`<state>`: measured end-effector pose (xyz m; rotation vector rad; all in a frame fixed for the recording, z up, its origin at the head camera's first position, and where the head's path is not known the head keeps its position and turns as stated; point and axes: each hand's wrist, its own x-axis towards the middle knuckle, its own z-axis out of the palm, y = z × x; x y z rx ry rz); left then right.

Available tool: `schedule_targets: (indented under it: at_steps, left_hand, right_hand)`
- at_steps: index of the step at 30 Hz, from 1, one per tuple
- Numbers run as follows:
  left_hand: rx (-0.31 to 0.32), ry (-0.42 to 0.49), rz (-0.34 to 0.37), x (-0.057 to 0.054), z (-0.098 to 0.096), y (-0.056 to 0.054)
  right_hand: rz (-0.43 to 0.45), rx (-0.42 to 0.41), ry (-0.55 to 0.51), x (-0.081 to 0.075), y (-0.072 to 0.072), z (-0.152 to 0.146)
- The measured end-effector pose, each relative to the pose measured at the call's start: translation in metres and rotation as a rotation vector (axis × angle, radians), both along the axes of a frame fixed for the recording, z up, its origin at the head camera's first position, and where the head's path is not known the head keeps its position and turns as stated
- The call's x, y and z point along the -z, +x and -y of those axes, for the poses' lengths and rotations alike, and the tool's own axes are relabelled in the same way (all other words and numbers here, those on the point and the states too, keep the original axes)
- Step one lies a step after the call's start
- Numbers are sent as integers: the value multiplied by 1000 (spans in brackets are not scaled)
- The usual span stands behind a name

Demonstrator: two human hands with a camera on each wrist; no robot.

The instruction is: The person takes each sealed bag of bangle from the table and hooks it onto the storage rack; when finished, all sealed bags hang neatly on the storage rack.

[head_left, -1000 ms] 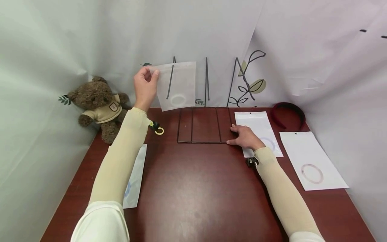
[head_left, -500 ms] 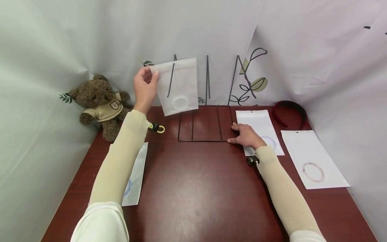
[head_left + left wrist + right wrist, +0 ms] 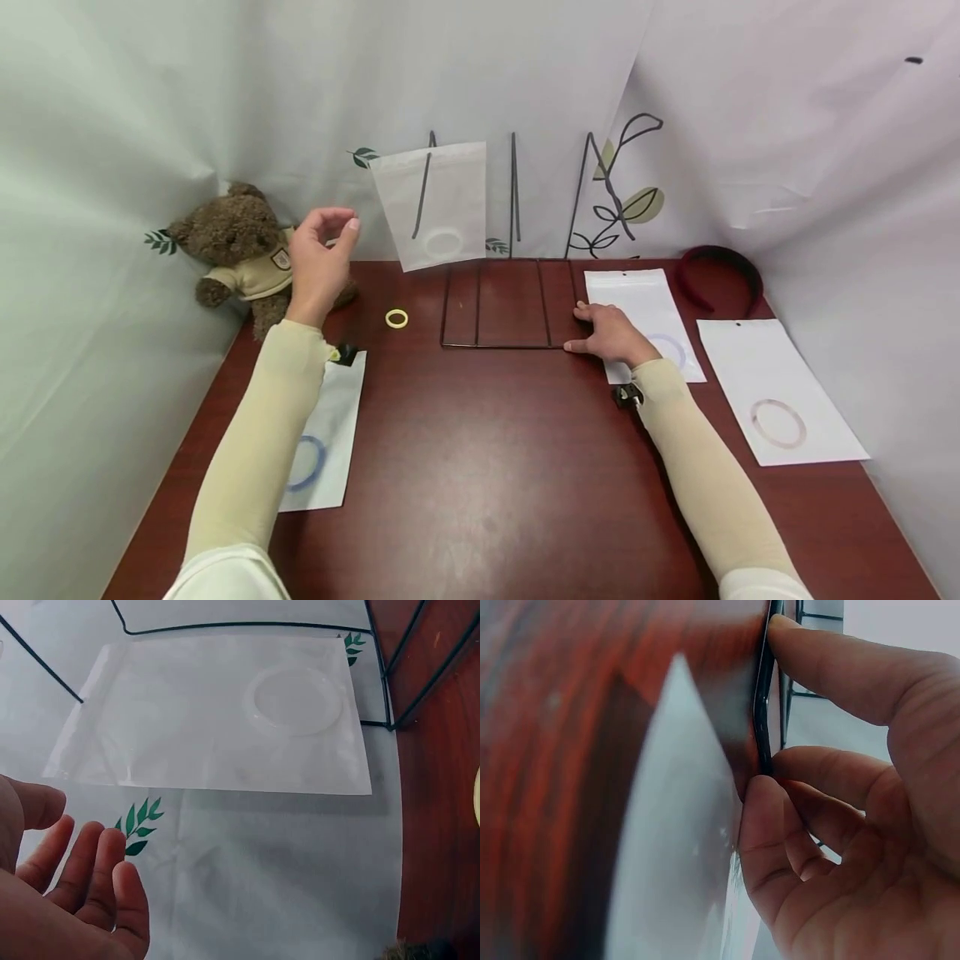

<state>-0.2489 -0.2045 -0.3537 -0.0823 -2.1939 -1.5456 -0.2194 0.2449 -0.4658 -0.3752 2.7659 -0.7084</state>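
Observation:
A black wire rack (image 3: 513, 347) stands at the back of the table, with upright arms rising from its base. From its left arm hangs a translucent white zip bag (image 3: 457, 187), tilted slightly, with a pale ring showing inside. My left hand (image 3: 321, 262) is in the air left of the bag and apart from it, fingers loosely curved and holding nothing. In the left wrist view the fingers (image 3: 109, 862) are below the bag's top end. My right hand (image 3: 613, 337) holds the rack's base at the front right corner, thumb and fingers (image 3: 761, 810) at the wire.
A white bag with a blue ring (image 3: 322, 462) lies under the left forearm. Two more white bags (image 3: 633, 292) with rings lie right. A dark red headband (image 3: 753, 275), a yellow ring (image 3: 397, 326) and a teddy bear (image 3: 262, 279) are on the table. Curtains surround it.
My left hand has let go of the bag and drawn back left and down. The bag now hangs on the rack arm by itself. My right hand stays at the rack's corner.

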Motion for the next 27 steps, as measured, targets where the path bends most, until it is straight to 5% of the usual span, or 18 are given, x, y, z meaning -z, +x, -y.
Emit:
schedule_targets:
  at_steps: [14,27]
  left_hand:
    - [48,-348,132,40,39,62]
    - [73,-444,468,66,98,94]
  right_hand:
    - [6,4,16,1,1,2]
    - [6,-5,19,1,-3,2]
